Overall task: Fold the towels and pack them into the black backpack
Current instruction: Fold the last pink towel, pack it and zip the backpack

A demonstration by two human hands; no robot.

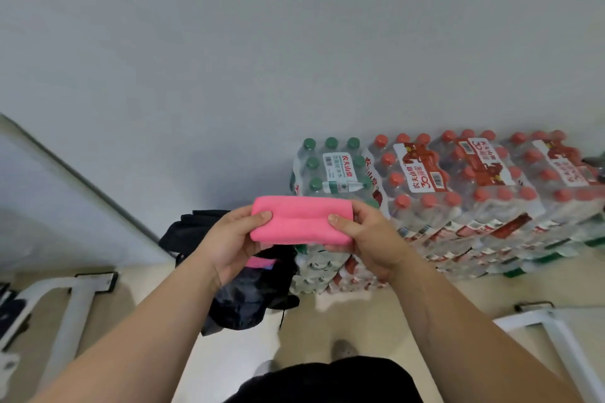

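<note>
A folded pink towel (301, 221) is held up in front of me, a compact thick rectangle. My left hand (229, 240) grips its left end, thumb on the near face. My right hand (366, 239) grips its right end the same way. Below the towel on the floor stands the black backpack (244, 298), its top open toward me. Something pink (260, 262) shows inside the backpack's opening, partly hidden by my left wrist.
Shrink-wrapped packs of water bottles (451, 193) are stacked against the wall right of the backpack. White metal frame legs (75, 301) stand at the left and another (553, 330) at the right. My shoes (343, 350) are on the beige floor.
</note>
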